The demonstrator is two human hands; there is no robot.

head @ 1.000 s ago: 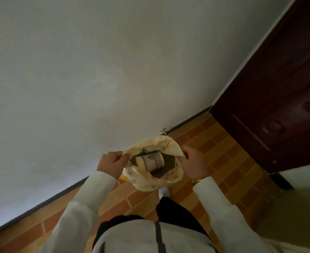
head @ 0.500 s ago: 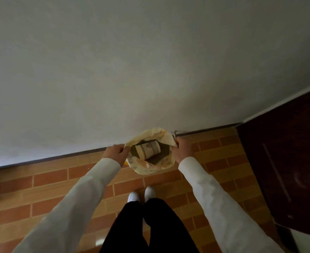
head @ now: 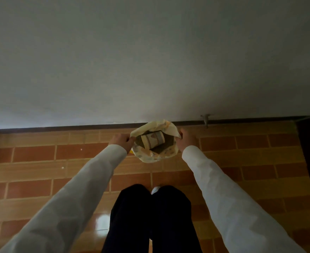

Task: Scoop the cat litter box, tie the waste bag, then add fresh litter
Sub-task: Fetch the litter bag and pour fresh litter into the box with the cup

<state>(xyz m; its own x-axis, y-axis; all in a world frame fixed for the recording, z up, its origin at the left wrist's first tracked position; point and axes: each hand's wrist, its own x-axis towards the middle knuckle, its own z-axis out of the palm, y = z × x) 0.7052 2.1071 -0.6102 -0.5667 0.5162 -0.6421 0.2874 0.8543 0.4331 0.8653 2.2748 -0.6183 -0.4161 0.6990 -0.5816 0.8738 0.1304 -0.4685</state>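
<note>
I hold the bag (head: 155, 155) out over the floor (head: 41, 172) near the wall's foot, my left hand (head: 121, 142) pinching its left rim, my right hand (head: 186, 140) pinching its right rim, mouth stretched wide between them. It looks thin, soft and light, likely slippery; the rims seem the place to gather for tying.

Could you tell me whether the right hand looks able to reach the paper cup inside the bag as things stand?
Probably not yet: the right hand grips the bag rim, though the mouth above the cup is open.
</note>
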